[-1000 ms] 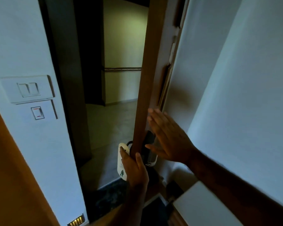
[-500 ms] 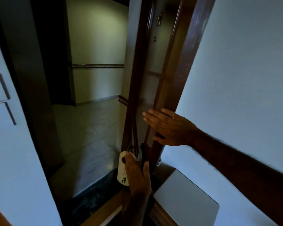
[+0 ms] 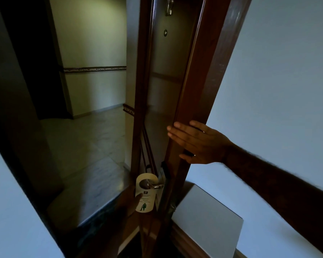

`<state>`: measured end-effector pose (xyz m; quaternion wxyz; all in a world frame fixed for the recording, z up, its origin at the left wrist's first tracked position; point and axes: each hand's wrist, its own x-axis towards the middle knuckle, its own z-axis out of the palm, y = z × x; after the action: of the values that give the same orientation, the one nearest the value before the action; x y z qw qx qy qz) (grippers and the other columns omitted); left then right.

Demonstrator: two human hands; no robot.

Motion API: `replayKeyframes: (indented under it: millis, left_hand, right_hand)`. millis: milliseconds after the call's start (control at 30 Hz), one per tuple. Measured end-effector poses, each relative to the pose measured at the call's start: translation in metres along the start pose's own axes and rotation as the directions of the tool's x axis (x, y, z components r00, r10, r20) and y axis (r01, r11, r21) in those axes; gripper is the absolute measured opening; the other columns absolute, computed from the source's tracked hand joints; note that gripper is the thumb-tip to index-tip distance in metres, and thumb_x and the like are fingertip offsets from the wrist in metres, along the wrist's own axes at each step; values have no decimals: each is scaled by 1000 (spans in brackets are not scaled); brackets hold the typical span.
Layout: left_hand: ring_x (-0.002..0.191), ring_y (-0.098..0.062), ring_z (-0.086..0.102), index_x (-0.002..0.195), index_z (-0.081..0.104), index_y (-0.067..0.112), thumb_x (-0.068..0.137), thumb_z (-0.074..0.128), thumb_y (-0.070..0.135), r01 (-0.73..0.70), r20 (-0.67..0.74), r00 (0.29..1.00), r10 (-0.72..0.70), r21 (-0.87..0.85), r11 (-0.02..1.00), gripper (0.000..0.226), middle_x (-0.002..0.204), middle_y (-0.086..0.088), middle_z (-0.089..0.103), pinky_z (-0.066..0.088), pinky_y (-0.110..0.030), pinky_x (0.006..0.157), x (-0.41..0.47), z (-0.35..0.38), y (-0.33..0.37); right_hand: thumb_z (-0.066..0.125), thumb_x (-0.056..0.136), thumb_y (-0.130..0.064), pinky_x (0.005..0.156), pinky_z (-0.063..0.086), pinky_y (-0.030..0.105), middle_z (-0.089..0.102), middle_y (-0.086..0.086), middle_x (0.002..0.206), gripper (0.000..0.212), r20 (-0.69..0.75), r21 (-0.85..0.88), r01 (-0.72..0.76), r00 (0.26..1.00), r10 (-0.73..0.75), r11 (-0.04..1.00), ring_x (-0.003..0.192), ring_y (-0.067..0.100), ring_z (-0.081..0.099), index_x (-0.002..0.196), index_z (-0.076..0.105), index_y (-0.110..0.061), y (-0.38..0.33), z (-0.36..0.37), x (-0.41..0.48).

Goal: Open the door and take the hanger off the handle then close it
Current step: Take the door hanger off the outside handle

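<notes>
The brown wooden door [image 3: 205, 75] stands open, seen almost edge-on. A cream door hanger [image 3: 145, 195] with a green figure printed on it hangs by its hook on the metal lever handle [image 3: 154, 186] on the door's outer face. My left hand [image 3: 129, 203] reaches up from below in shadow, its thumb pressed on the hanger's lower left part, pinching it. My right hand [image 3: 199, 143] lies flat with fingers spread against the door's edge, above the latch plate [image 3: 163, 174].
A dim corridor with a pale tiled floor [image 3: 86, 149] lies beyond the doorway. A white flat-topped box [image 3: 207, 220] sits low to the right of the door. White walls flank the opening on both sides.
The door has swung wider and now shows its outer face. My left hand has dropped from the handle to the hanger's lower part, leaving the whole hanger in sight. My right hand stays on the door's edge.
</notes>
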<state>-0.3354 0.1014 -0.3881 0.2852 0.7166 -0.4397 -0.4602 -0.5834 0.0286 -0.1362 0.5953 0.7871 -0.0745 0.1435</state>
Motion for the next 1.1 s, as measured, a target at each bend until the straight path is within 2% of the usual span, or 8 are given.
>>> replayKeyframes:
  millis: [233,367,533,767,933,1033,1067,1100]
  left_hand:
    - [129,-38,63,139,60,-1,110,53,14,-92,-24,995,94,102,991,34,140,-24,64,49,-51,114,33,-16,-6]
    - [121,-38,67,135,65,1,109,54,18,-102,-34,994,107,137,985,33,132,-24,68,57,-34,87,49,-29,9]
    - [126,-36,66,134,69,6,108,56,21,-98,-122,985,126,213,972,33,135,-18,70,52,-42,110,63,-36,34]
    - [99,-24,72,116,75,18,110,48,24,-62,-215,970,115,239,969,28,112,-7,75,59,-37,93,59,-40,62]
    - [104,-23,73,123,76,23,108,54,21,-250,-330,874,357,324,912,27,118,-5,75,56,-32,85,35,-77,88]
    - [106,-32,70,123,76,9,107,57,14,-435,-406,664,628,473,766,25,119,-14,72,58,-41,89,16,-104,102]
    - [105,-34,70,123,75,6,106,59,11,-474,-416,581,700,527,706,25,118,-16,72,58,-43,89,10,-113,107]
    - [104,-35,69,125,74,5,104,61,9,-493,-424,503,753,575,653,26,118,-17,71,58,-45,88,3,-122,114]
  right_hand:
    - [49,101,-54,125,19,43,51,14,157,71,-13,6,-2,1000,2,1000,146,26,46,152,51,-5,0,0,3]
    - [48,100,-54,124,18,42,54,12,155,70,-44,-1,-13,999,12,1000,146,24,45,150,54,-6,0,-2,5]
    - [48,100,-55,120,30,39,57,10,152,67,-80,35,-8,997,11,999,142,22,51,147,58,-8,-1,-2,7]
    - [49,101,-52,123,24,41,51,12,157,69,-10,74,-28,1000,28,997,147,25,45,151,52,-5,-4,-2,4]
    - [46,106,-37,124,25,46,43,17,162,60,64,214,12,998,-26,977,152,32,37,155,45,-3,-11,-18,13]
    - [47,107,-24,115,39,31,51,15,157,48,35,532,26,998,-53,846,139,24,54,151,50,-7,-24,-39,38]
    - [49,107,-30,106,44,21,56,13,153,48,109,702,-144,989,95,698,123,9,63,150,52,-9,-28,-47,54]
    - [54,105,-41,97,51,17,59,11,150,54,306,831,-393,914,266,393,108,-1,65,151,51,-12,-30,-56,72]
